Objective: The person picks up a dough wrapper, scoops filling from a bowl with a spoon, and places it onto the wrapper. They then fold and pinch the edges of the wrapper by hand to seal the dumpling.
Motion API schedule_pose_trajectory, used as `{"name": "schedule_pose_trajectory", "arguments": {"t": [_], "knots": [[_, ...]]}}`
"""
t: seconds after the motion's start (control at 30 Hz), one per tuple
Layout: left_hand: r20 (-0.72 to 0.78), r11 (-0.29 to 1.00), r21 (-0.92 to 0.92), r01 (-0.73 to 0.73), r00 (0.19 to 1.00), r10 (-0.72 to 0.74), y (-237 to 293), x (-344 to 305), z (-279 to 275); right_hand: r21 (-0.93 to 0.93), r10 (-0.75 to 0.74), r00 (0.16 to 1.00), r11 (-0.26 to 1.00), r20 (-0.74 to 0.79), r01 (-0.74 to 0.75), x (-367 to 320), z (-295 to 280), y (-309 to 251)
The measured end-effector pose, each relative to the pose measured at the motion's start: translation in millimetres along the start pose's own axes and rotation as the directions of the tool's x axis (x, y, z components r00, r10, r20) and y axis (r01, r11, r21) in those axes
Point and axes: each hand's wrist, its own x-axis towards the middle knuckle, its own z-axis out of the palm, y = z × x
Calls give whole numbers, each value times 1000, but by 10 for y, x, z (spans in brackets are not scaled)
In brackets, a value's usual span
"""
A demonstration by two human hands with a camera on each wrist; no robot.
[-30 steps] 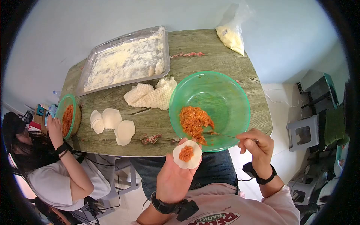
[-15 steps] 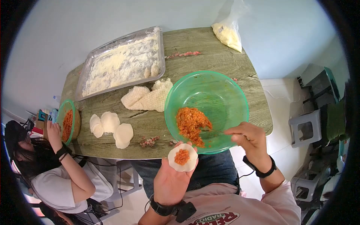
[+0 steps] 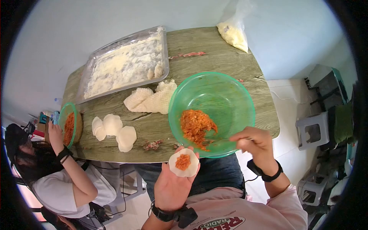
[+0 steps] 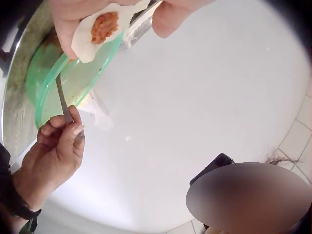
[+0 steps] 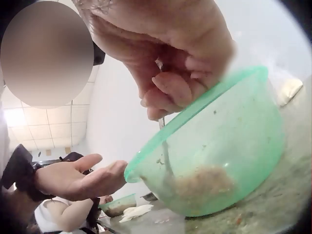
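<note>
My left hand (image 3: 172,191) lies palm up at the table's front edge, fingers extended beneath a round dough wrapper (image 3: 190,171). A patch of orange-red minced filling (image 3: 183,162) sits in the wrapper's middle. Over the right rim of a green plastic bowl (image 3: 234,111), my right hand (image 3: 256,142) grips a thin metal utensil (image 4: 63,100) between thumb and curled fingers. The utensil's handle slants down into the bowl; its working end is hard to make out. A heap of the same filling (image 3: 197,124) lies in the bowl's left part.
Several loose wrappers (image 3: 126,138) lie left of the bowl. Behind them are a crumpled cream cloth (image 3: 149,100) and a floured metal tray (image 3: 126,61). A bag of pale powder (image 3: 234,37) stands at the back. Another person (image 3: 73,184) sits left, beside a second filling bowl (image 3: 78,122).
My left hand has shifted a little left with the wrapper and filling on it. The right hand has moved slightly left over the bowl rim, still gripping the utensil.
</note>
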Motion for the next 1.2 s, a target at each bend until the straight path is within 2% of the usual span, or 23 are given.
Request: {"name": "schedule_pose_trajectory", "arguments": {"t": [0.03,0.1,0.13,0.17,0.27,0.37,0.4,0.57,0.63,0.7,0.77,0.8,0.87,0.9,1.03,1.1,1.2], "knots": [[-9,1000,12,-1,1000,1,8,-16,-12,2,1,1000,1000,5,-1,-20,-33,-31],[-18,1000,4,-11,1000,11,21,-38,-45,137,26,997,990,-69,-16,-60,-106,-58],[-23,1000,-4,-19,1000,19,23,-37,-59,142,2,999,990,-48,5,-63,-109,-34],[-19,1000,-5,-16,1000,16,17,-25,-65,139,2,999,990,-52,5,-56,-87,-5],[-16,1000,-9,-3,1000,3,2,-7,-66,-21,-35,998,999,42,36,4,79,62],[9,998,-66,7,1000,-6,12,-24,-68,0,-62,997,998,-45,62,-10,123,43],[-5,998,-69,1,1000,-2,17,-36,-74,32,-56,996,998,-76,58,-29,81,19],[-11,997,-72,-7,1000,6,3,-33,-97,168,32,999,986,-40,-25,-69,65,6],[-12,999,-30,17,1000,-17,-12,-22,-71,45,-21,1000,999,2,20,-17,164,48],[-26,999,-23,28,999,-28,-20,-35,-65,7,-44,999,999,7,44,-26,167,45],[-41,999,-19,38,998,-38,-21,-50,-80,20,-32,996,999,-88,34,-66,148,36],[-46,999,-1,43,998,-43,-20,-58,-101,20,-32,996,999,-86,34,-84,135,37],[-46,999,16,51,998,-50,-37,-53,-124,-169,-50,987,985,-152,24,-117,110,41],[-43,998,-12,65,997,-65,-52,-51,-127,-171,-49,987,985,-155,22,-125,127,48],[-33,995,-41,93,995,-95,-85,-54,-117,-100,-2,992,995,-126,-11,-149,179,58],[-42,995,-42,89,995,-91,-85,-61,-110,132,131,978,985,-163,-110,-173,154,12],[-45,995,-45,84,995,-86,-87,-55,-105,220,156,969,969,-192,-112,-206,130,33]]}}
